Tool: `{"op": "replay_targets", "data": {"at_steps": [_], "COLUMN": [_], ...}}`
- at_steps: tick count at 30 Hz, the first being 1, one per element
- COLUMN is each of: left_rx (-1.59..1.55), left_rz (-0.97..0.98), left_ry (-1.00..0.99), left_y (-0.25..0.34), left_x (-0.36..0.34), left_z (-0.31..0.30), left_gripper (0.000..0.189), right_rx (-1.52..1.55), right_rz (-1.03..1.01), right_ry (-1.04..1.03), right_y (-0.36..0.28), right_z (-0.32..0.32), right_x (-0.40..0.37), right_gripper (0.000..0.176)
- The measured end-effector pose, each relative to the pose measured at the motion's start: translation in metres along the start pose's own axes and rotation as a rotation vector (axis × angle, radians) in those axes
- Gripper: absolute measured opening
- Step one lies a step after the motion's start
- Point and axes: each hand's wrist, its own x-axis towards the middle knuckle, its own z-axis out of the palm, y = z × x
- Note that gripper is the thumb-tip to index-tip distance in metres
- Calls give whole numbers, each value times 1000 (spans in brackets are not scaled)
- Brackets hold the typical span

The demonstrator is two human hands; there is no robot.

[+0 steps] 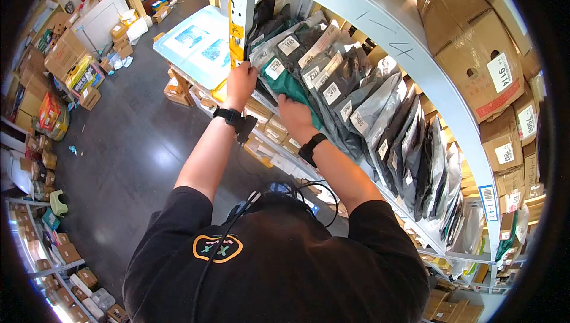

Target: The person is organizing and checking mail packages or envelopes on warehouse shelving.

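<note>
A row of grey, black and green mailer bags with white number labels stands on the metal shelf. My right hand (297, 116) has its fingers curled at the front of a green mailer bag (291, 85), whose label reads 1292. My left hand (241, 84) is closed beside the upright shelf post (236, 17), close to the left end of the row; what its fingers hold is hidden. Just behind the green bag leans a grey mailer bag (289, 46) labelled 1485. Farther right is a dark bag (332, 92) labelled 2419.
A table with a pale blue top (199, 41) adjoins the shelf post on the left. Cardboard boxes (472, 56) fill the upper shelf at right. More small boxes (276, 130) sit below the bags. Cartons (66, 51) line the far left wall beyond the dark floor.
</note>
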Motion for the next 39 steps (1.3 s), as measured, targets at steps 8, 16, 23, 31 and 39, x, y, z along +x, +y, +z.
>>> {"op": "replay_targets", "data": {"at_steps": [8,16,23,31,39], "left_rx": [-206,-93,-225,-95,-135], "left_rz": [-21,-107,-134,64,-58], "left_ry": [140,102,30,77,-77], "left_y": [18,17,31,16,24], "left_x": [-22,-14,-16,-20,-23], "left_z": [5,21,1,11,-5], "left_gripper": [26,27,28,31,31], "right_rx": [-24,-51,1,135,47], "right_rz": [-35,-47,-44,-101,-5], "right_ry": [45,6,-67,166,181], "right_y": [4,7,16,7,-18], "right_z": [7,9,15,-11,4], "right_x": [-7,-13,-18,-18,6], "right_gripper": [33,50,49,47,30]}}
